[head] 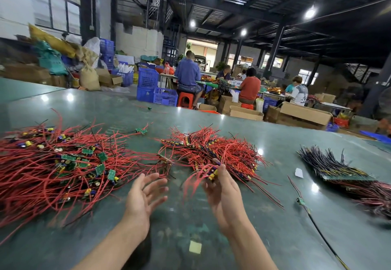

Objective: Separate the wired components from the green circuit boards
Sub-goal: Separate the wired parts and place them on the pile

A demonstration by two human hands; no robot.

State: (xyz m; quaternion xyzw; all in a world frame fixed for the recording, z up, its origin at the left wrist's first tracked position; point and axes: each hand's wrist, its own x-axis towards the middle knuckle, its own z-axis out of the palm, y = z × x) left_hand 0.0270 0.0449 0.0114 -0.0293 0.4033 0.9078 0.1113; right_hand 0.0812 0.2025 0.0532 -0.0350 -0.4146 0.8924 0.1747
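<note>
**Right hand pinches a wired bundle, left hand spread**

Nearest the camera, a small pale yellow square of paper [195, 247] lies flat on the glossy dark green table [275, 238], between the two bare forearms. The left hand [142, 195] hovers palm inward, fingers straight and spread, holding nothing. The right hand [222, 193] is raised with curled fingers, pinching a small bundle of wired components [208, 173]: thin red leads that fan left of the grip, with stubby yellow-and-purple cylinders at the fingertips. Just beyond the grip lies a bristly heap of the same red-wired parts [213, 149]. Left of the grip sprawls a larger tangle of red wires [42, 164] studded with small flat green circuit boards [100, 169]. Right of the grip, well apart, sits a stack of dark-wired boards [336, 168], with a white paper scrap [299, 172] beside it. Far behind, seated workers [188, 73] sit among blue crates [165, 96] and cardboard boxes.
</note>
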